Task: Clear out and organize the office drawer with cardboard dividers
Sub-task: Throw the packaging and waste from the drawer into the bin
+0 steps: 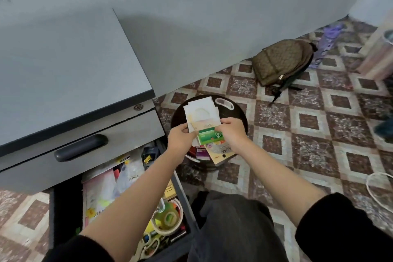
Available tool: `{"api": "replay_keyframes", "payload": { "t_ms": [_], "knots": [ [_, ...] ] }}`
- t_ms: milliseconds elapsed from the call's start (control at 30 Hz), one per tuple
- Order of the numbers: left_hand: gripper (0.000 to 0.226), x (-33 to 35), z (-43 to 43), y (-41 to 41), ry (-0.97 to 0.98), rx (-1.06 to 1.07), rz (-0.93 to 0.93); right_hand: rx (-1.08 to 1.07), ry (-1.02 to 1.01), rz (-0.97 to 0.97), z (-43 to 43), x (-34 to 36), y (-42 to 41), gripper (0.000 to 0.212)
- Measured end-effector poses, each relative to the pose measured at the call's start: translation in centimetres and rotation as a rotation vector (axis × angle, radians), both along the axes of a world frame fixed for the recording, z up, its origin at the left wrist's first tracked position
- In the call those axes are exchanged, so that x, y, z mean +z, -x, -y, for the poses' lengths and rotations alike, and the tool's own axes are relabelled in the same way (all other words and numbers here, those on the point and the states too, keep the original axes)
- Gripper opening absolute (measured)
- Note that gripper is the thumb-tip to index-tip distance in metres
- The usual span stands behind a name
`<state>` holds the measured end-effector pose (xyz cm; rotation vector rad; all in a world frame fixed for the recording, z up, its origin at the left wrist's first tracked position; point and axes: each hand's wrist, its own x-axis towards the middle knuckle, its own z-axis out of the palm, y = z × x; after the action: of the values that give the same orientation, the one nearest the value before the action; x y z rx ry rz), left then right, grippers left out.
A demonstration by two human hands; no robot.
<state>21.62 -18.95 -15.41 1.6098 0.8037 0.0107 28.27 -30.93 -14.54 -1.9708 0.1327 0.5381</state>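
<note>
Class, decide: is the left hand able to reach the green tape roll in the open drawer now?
Probably not yet: the left hand and right hand both hold the stack of packets. The green tape roll lies uncovered.

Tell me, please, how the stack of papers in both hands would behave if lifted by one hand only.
The stack of papers is probably light and floppy: the sheets look thin. It may fan out or slip apart, since the pieces differ in size and sit offset. The left hand and right hand both pinch it now.
</note>
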Motion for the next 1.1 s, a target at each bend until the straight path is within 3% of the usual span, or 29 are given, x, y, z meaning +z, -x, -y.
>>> {"api": "replay_keyframes", "payload": {
  "t_ms": [167,433,533,867,1100],
  "knots": [
    [0.062,-0.8,-2.0,-0.8,0.006,-0.082,-0.118,0.081,0.207,0.018,1.1,-0.6,-3.7,0.061],
    [0.06,-2.0,-3.5,5.1,0.028,-0.061,-0.226,0.114,0.242,-0.042,1.7,-2.2,0.0,0.014],
    [0.059,-0.8,-3.5,7.2,0.023,-0.055,-0.199,0.127,0.21,-0.019,1.1,-1.2,1.5,0.023],
    [0.051,1.3,-7.0,17.1,0.007,0.032,-0.201,0.327,0.049,0.004,-4.5,2.0,9.6,0.021],
    [0.043,-0.5,-10.1,24.9,0.011,0.153,-0.232,0.547,0.12,0.037,-9.4,-0.2,15.8,0.021]
  ]
}}
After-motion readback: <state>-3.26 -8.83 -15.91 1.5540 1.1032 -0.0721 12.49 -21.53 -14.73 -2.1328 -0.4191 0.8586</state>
